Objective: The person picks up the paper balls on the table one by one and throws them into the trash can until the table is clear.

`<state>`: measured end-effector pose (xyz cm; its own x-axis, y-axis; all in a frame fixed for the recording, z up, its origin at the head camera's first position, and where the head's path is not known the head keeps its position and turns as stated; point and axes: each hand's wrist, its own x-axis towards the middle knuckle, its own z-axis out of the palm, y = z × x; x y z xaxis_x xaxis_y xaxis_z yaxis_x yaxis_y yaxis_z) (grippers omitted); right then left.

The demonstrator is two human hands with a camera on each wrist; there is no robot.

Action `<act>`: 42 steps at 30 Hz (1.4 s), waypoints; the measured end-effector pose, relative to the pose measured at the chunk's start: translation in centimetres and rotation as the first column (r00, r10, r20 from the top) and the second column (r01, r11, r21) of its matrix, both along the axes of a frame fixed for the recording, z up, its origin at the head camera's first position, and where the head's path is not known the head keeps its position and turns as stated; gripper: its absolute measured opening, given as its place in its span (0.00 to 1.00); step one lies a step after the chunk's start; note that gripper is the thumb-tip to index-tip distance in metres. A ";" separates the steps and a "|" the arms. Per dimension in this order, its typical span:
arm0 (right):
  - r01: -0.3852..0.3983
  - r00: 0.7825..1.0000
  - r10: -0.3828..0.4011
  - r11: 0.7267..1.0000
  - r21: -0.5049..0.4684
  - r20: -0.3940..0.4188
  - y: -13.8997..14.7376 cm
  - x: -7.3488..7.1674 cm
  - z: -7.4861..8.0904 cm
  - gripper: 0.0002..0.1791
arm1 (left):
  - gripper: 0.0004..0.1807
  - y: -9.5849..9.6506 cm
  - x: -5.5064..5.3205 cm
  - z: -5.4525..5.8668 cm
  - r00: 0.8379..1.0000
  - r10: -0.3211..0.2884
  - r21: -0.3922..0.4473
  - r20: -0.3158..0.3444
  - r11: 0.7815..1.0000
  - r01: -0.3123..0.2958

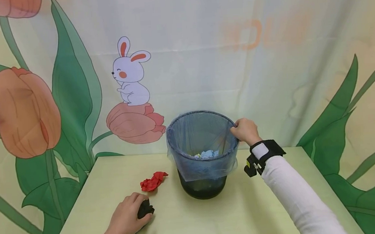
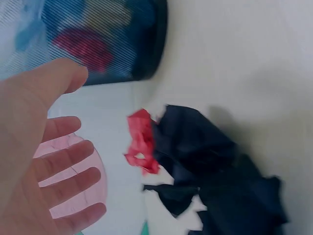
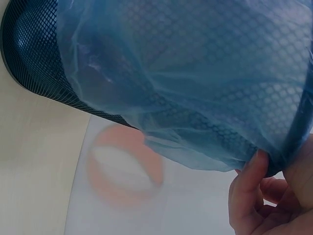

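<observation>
A black mesh trash can (image 1: 203, 190) stands upright on the table, lined with a translucent blue bag (image 1: 207, 169) folded over its rim. My right hand (image 1: 247, 131) grips the right side of that rim, pinching bag and rim together in the right wrist view. My left hand (image 1: 127, 215) is over crumpled black paper (image 1: 144, 209) at the front left; in the left wrist view its fingers (image 2: 73, 154) are spread and uncurled beside the black paper. Crumpled red paper (image 1: 153, 181) lies just beyond, between hand and can.
Inside the can are crumpled light-blue and yellow pieces (image 1: 209, 154); a red piece (image 2: 85, 46) shows through the mesh. Behind the pale table (image 1: 245, 213) hangs a curtain (image 1: 197, 59) printed with tulips and a rabbit. Each wrist wears a dark strap (image 1: 273, 149).
</observation>
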<state>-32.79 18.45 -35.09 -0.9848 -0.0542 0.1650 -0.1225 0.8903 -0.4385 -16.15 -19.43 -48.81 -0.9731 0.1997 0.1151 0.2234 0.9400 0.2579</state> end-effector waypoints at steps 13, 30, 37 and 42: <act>0.010 1.000 -0.010 1.000 -0.010 0.003 0.0 -0.2 0.1 0.19 | 0.28 -2.3 2.3 -3.3 0.982 0.153 -0.025 0.111 0.988 -0.151; 0.006 1.000 -0.006 1.000 0.008 -0.019 0.0 0.0 0.4 0.20 | 0.30 -3.7 3.7 -6.5 0.974 0.181 -0.068 0.139 0.983 -0.173; 0.018 1.000 -0.018 1.000 0.007 -0.019 -0.1 0.0 0.3 0.20 | 0.35 -4.1 3.5 -7.3 0.967 0.176 -0.088 0.185 0.983 -0.162; 0.017 1.000 -0.017 1.000 -0.005 -0.008 -0.1 0.2 0.0 0.20 | 0.36 -4.0 3.0 -7.9 0.946 0.186 -0.147 0.265 0.978 -0.151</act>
<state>-32.63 18.38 -35.06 -0.9841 -0.0370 0.1734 -0.1113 0.8903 -0.4416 -13.11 -23.47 -56.67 -0.9838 0.0259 -0.1774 -0.0041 0.9860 0.1669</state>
